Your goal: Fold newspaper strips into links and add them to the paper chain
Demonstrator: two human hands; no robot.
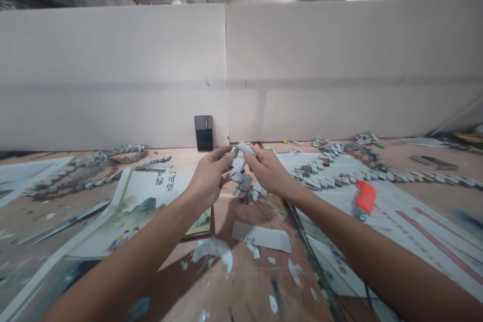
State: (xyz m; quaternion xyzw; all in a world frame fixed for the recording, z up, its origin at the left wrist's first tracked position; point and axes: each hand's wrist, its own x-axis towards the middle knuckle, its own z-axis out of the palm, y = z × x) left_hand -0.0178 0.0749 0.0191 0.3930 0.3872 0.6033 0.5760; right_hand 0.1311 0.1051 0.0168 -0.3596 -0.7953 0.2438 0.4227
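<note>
A chain of folded printed-paper links hangs between my two hands in the middle of the head view, above the table. My left hand pinches its upper left side with fingers curled. From the other side, the thumb of my right hand presses on the chain near its top; the right fingers are mostly hidden behind. The chain's lower end reaches down close to the tabletop, where a few loose folded pieces cluster. Just below lie a white paper strip with handwriting and small paper scraps.
More folded-paper chains lie left and right. A black phone leans upright against the white partition. An orange-handled cutter rests on printed sheets at right. A metal ruler and a magazine lie left.
</note>
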